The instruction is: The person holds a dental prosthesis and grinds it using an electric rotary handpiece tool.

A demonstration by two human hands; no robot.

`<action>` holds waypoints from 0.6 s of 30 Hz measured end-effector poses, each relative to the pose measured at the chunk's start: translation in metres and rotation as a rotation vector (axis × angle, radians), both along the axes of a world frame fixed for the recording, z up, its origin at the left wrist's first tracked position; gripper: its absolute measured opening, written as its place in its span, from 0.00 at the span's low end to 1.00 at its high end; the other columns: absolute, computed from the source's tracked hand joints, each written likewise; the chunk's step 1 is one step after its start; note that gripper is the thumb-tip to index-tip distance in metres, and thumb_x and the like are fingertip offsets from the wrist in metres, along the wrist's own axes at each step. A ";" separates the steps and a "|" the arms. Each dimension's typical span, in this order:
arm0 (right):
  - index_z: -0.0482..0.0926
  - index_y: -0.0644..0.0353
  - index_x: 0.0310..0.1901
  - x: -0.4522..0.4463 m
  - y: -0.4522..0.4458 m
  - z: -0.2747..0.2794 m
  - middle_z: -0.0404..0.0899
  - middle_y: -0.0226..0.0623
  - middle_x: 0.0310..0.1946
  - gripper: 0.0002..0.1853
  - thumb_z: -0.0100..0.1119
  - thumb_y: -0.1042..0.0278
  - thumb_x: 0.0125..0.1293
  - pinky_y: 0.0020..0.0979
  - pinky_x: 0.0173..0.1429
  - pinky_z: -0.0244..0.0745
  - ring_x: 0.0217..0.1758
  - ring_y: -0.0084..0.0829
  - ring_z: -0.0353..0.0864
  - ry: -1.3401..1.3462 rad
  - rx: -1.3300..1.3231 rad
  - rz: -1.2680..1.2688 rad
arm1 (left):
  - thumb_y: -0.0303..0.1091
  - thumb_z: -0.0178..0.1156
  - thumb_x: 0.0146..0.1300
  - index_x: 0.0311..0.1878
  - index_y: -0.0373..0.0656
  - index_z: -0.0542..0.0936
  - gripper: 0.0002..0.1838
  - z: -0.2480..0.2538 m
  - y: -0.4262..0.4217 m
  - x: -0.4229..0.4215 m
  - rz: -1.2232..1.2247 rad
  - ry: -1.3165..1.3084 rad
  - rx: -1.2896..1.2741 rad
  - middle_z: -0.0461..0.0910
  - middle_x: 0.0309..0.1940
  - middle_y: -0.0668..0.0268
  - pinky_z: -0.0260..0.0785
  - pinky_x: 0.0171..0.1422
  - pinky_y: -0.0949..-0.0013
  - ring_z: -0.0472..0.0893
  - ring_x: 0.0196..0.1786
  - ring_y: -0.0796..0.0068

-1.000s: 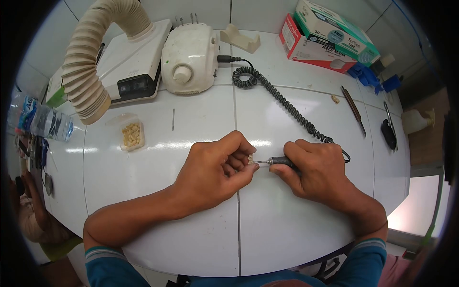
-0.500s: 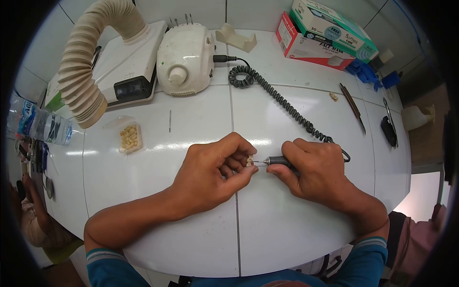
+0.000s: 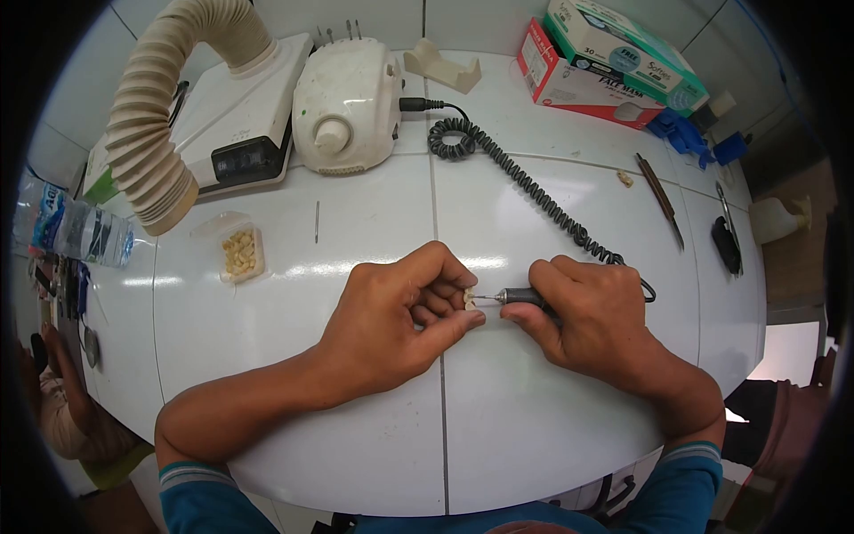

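Note:
Between the thumb and fingers of my left hand (image 3: pixel 391 307) is a small cream dental piece (image 3: pixel 469 299), shaped like joined teeth. My right hand (image 3: pixel 592 311) grips a black rotary handpiece (image 3: pixel 519 296) from the right. Its thin metal bur points left, with the tip at the dental piece; whether it touches is too small to tell. A coiled black cord (image 3: pixel 525 182) links the handpiece to the white micromotor control box (image 3: pixel 347 111). My left fingers partly hide the dental piece.
Left of my hands, an open clear box (image 3: pixel 242 254) holds several cream teeth; a loose bur (image 3: pixel 317 222) lies nearby. A dust collector (image 3: pixel 240 125) with a ribbed hose (image 3: pixel 147 133) stands back left. Mask boxes (image 3: pixel 614 67) and a brown carving tool (image 3: pixel 660 203) lie right. People sit at both sides.
The dental piece has turned slightly in my left fingers. The handpiece and right hand have shifted a little to the right. Both grips stay the same.

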State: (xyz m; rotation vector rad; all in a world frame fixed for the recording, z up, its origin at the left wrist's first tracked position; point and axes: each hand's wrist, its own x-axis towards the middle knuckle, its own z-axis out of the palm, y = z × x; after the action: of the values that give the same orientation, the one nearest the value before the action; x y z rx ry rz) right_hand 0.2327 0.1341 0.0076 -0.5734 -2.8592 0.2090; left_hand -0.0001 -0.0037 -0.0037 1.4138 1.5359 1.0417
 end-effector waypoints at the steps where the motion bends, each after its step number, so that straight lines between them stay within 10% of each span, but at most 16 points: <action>1: 0.81 0.54 0.35 0.000 0.000 0.000 0.78 0.29 0.22 0.26 0.76 0.38 0.76 0.39 0.23 0.68 0.19 0.33 0.80 -0.001 -0.002 -0.001 | 0.28 0.81 0.73 0.55 0.33 0.85 0.16 -0.001 0.000 0.000 0.000 -0.005 0.003 0.93 0.42 0.61 0.88 0.50 0.74 0.92 0.45 0.79; 18: 0.81 0.54 0.35 0.000 0.001 0.003 0.78 0.29 0.22 0.26 0.74 0.39 0.78 0.39 0.23 0.68 0.20 0.33 0.80 -0.024 -0.010 0.003 | 0.27 0.77 0.77 0.55 0.29 0.84 0.14 0.003 0.001 -0.002 -0.026 -0.023 -0.061 0.92 0.43 0.56 0.90 0.54 0.71 0.95 0.49 0.71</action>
State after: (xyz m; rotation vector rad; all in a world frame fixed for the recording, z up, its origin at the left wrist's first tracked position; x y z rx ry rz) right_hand 0.2326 0.1350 0.0101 -0.5780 -2.8834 0.2189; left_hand -0.0018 -0.0031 -0.0009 1.3718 1.5161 0.9846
